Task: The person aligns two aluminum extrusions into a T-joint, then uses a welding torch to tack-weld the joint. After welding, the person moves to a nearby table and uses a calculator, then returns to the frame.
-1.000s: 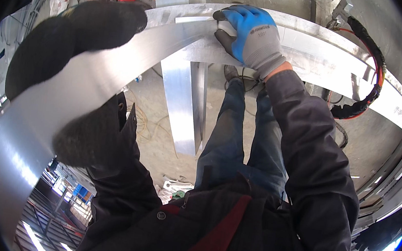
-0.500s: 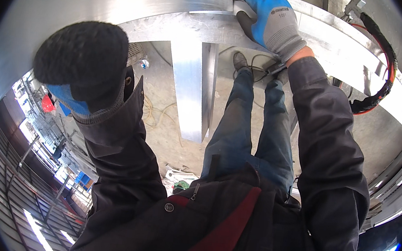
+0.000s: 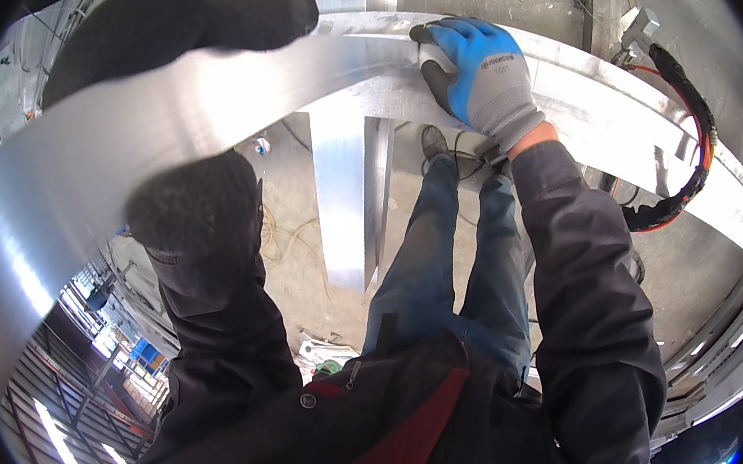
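Left hand (image 3: 191, 204), dark-gloved: wrapping firmly around both edges of a wide, polished silver metal strip (image 3: 176, 107), slanting left to centre; slackening here could be letting it tip. Pale concrete workshop floor (image 3: 289, 287), showing below. Right hand (image 3: 474, 71), blue-and-grey-gloved: curling half closed at the strip's end; whether gripping strip or beam, unclear. Long silver metal beam (image 3: 602, 107), extending right. Black-wrapped cable (image 3: 698, 153), arching beside.

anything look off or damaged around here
Nothing looks spilled or plainly damaged. The metal strip in the left hand looks bowed, but the lens bends straight edges, so I cannot tell. A black cable loops across the beam, slightly untidy.
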{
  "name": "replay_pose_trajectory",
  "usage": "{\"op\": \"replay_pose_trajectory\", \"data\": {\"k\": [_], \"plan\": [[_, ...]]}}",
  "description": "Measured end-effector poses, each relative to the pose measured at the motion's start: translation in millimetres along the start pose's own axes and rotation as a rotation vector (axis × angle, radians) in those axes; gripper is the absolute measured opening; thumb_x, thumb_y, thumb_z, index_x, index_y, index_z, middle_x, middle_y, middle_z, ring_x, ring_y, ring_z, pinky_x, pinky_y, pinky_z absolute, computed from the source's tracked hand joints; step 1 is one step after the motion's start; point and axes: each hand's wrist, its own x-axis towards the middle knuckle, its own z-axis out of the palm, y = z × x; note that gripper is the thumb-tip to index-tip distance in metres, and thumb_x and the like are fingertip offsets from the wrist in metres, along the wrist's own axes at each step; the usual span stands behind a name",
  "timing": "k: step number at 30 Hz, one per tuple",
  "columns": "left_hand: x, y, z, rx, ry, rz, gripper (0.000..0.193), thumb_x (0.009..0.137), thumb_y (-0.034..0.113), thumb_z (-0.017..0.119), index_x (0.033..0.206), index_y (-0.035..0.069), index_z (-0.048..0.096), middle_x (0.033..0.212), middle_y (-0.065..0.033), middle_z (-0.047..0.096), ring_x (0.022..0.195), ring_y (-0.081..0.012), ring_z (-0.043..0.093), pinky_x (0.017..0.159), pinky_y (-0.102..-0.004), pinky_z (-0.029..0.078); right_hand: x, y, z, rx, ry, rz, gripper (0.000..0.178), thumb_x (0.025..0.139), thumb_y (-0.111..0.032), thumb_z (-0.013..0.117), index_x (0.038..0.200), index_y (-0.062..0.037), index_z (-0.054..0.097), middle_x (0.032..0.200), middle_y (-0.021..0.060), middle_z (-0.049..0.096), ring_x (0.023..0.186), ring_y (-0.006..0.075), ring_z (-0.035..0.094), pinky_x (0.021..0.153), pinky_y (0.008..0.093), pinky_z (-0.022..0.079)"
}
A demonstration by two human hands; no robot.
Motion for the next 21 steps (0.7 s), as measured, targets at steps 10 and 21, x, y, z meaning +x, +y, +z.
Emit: {"op": "replay_pose_trajectory", "data": {"k": [10,21], "plan": [[0.1,5.8,5.1,-0.013,-0.044,-0.082,0.095,0.098,0.083,0.047,0.14,-0.002,0.057,0.115,-0.0272,0.072,0.092,-0.0455,0.076,0.074,-0.0525,0.066,3.0,-3.7,-0.7,-0.027,-0.024,0.03,0.04,0.1,-0.046,0.071,0.132,-0.0234,0.075,0.132,0.0055,0.075,0.125,0.0245,0.07,0.117,0.0402,0.049],[-31.3,-33.2,-21.5,-0.47,-0.021,0.097,0.09,0.104,0.073,0.048,0.153,-0.002,0.047,0.14,-0.0317,0.063,0.113,-0.0489,0.073,0.09,-0.0567,0.066,-0.8,-2.1,5.4,-0.053,0.024,0.021,0.04,0.1,-0.046,0.071,0.133,-0.0234,0.075,0.131,0.0058,0.076,0.124,0.0259,0.07,0.115,0.0404,0.052]]}}
